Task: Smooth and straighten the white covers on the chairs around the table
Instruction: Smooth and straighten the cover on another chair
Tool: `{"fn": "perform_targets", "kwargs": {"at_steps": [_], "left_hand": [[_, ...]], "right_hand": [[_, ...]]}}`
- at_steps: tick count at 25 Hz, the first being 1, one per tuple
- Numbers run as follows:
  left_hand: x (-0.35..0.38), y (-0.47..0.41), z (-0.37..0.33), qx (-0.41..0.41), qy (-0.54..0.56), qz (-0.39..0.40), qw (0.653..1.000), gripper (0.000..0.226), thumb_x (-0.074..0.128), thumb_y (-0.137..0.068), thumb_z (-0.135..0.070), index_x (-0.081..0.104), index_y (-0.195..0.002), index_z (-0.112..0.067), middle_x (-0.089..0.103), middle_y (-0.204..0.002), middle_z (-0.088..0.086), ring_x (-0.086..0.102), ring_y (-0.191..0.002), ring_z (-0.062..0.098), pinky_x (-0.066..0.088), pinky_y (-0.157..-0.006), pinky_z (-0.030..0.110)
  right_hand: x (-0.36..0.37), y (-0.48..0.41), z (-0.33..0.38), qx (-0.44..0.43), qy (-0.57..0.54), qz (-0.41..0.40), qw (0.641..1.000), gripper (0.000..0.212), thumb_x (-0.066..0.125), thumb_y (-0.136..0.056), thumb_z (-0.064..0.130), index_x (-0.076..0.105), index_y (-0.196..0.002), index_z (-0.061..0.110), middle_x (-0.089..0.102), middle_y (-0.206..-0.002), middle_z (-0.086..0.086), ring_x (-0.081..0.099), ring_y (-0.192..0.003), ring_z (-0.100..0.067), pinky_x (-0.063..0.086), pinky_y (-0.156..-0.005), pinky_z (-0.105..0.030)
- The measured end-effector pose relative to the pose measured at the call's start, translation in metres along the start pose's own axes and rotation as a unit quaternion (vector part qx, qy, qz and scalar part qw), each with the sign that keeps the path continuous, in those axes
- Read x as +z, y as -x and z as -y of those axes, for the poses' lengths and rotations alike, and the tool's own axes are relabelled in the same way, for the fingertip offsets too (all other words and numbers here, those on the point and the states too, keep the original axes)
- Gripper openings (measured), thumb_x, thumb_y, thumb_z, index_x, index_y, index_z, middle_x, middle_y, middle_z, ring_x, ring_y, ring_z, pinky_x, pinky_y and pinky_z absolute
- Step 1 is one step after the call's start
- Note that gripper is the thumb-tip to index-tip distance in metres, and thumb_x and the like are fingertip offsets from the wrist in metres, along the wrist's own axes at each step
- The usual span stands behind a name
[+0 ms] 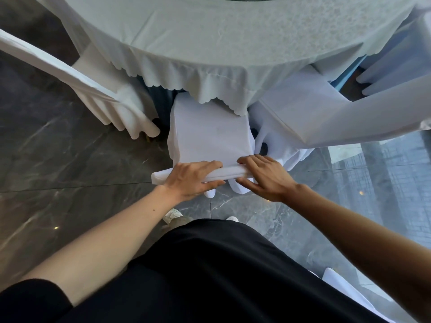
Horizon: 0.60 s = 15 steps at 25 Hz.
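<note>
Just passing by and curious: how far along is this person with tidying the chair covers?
In hand: the left hand and right hand grip the top of the middle cover, whose seat already looks smooth. The left cover looks fairly tidy, hanging in even pleats. The right cover bunches near its base, so it likely still needs straightening. Any other chairs are out of view.

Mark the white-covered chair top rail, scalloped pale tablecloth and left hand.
white-covered chair top rail point(230, 172): head view, bare stretch between hands
scalloped pale tablecloth point(210, 87): head view, hanging hem
left hand point(192, 180): head view, back of hand
</note>
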<state>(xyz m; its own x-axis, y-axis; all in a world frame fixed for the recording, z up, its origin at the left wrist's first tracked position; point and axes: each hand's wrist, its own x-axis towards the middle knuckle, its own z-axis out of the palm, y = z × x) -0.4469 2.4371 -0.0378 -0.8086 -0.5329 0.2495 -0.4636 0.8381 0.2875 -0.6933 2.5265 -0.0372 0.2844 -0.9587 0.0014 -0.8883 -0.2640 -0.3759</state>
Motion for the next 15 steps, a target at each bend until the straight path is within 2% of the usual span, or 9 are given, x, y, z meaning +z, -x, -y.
{"fn": "perform_targets", "kwargs": {"at_steps": [4,10,15], "left_hand": [[0.004,-0.001,0.002,0.028,-0.009,-0.027,0.999,0.042,0.047,-0.089,-0.058,0.052,-0.115,-0.025,0.070,-0.086,-0.005,0.064,-0.061,0.021,0.045,-0.044,0.028],[0.006,-0.010,0.021,0.045,-0.012,-0.035,0.998,0.044,0.040,-0.094,-0.059,0.050,-0.117,-0.024,0.071,-0.086,-0.002,0.065,-0.061,0.021,0.048,-0.045,0.030],[-0.004,-0.038,0.063,0.025,-0.014,-0.033,0.999,0.046,0.033,-0.094,-0.062,0.050,-0.117,-0.026,0.072,-0.086,-0.001,0.064,-0.058,0.025,0.046,-0.044,0.030]], "right_hand": [[0.010,-0.005,0.001,-0.007,0.012,-0.031,0.999,0.059,0.020,-0.100,0.056,0.054,-0.115,0.011,0.059,-0.115,-0.006,0.055,-0.097,-0.028,0.044,-0.081,-0.042],[0.011,-0.024,-0.010,-0.031,0.036,-0.045,0.998,0.059,0.017,-0.101,0.054,0.055,-0.110,0.009,0.059,-0.115,-0.007,0.054,-0.094,-0.029,0.038,-0.074,-0.039],[0.007,-0.071,-0.017,-0.001,0.045,-0.039,0.998,0.060,0.016,-0.100,0.056,0.053,-0.111,0.011,0.059,-0.112,-0.007,0.053,-0.091,-0.030,0.039,-0.073,-0.040]]}}
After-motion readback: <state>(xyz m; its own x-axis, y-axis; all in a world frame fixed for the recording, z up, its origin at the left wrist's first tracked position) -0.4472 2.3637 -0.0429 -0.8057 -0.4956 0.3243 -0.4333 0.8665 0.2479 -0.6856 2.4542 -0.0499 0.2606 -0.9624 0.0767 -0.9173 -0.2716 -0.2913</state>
